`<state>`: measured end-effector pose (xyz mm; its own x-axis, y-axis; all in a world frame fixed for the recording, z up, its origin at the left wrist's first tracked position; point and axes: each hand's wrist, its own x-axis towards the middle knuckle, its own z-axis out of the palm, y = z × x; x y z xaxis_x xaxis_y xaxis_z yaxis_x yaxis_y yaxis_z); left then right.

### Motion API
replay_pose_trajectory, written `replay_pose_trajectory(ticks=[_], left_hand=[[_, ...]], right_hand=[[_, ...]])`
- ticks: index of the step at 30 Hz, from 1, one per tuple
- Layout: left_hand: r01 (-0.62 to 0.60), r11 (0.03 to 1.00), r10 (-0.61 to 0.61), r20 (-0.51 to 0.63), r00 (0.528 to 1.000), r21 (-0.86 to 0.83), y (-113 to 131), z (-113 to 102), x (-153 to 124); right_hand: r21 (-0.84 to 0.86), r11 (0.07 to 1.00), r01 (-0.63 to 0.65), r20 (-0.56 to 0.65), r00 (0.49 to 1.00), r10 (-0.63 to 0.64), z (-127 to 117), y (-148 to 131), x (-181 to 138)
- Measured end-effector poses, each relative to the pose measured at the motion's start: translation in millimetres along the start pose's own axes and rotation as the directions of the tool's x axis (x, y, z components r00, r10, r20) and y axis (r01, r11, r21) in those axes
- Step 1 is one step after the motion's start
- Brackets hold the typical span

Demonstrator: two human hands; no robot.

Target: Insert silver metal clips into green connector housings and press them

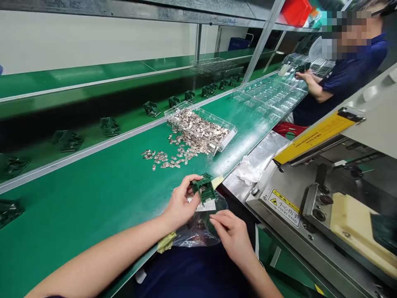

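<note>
My left hand [181, 205] is closed around the edge of a dark green plastic frame [208, 191] with slots and an opening in its middle. Just below the frame, a silvery gridded piece [207, 206] shows above a clear plastic bag [198, 240] at the bench edge. To the right of the bag, my right hand [232, 231] has thumb and fingers pinched together, apart from the frame; what it holds, if anything, is too small to tell. Beyond my hands, small metal plates [198, 126] fill a clear plastic box [229, 138] and spill onto the green bench [102, 211].
Several green plastic parts [109, 126] stand along the conveyor behind a metal rail [124, 136]. Close on my right is a machine with a hand-injury warning label [284, 207] and a yellow bar [316, 138]. Clear trays [263, 97] lead to a co-worker [347, 82] at the far right.
</note>
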<state>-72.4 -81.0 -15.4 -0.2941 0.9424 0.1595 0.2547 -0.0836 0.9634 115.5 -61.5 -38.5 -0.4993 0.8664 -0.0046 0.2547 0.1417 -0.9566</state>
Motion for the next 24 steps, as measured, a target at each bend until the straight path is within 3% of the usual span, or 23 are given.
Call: replay_pose_trajectory(ticks=[2,6,11,17,21,24], left_hand=[[0.0,0.997,0.003,0.039,0.999,-0.072,3,0,-6],[-0.021,0.994,0.033,0.114,0.993,-0.107,10,0,-17],[-0.056,0.99,0.078,0.159,0.984,-0.133,17,-3,-23],[-0.134,0.986,0.146,0.119,0.982,-0.104,22,-3,-26],[-0.193,0.977,0.202,0.093,0.975,-0.091,24,0,-28],[-0.206,0.973,0.217,0.097,0.971,-0.106,23,2,-29]], right_hand=[[-0.058,0.993,0.104,-0.108,0.988,-0.11,-5,-21,2],[-0.032,0.978,0.207,-0.273,0.939,-0.208,4,-48,17],[-0.091,0.967,0.238,-0.303,0.918,-0.255,20,-59,27],[-0.138,0.956,0.258,-0.324,0.901,-0.289,21,-66,19],[-0.015,0.974,0.226,-0.354,0.91,-0.217,25,-64,17],[0.259,0.941,0.218,-0.342,0.932,-0.121,30,-56,18]])
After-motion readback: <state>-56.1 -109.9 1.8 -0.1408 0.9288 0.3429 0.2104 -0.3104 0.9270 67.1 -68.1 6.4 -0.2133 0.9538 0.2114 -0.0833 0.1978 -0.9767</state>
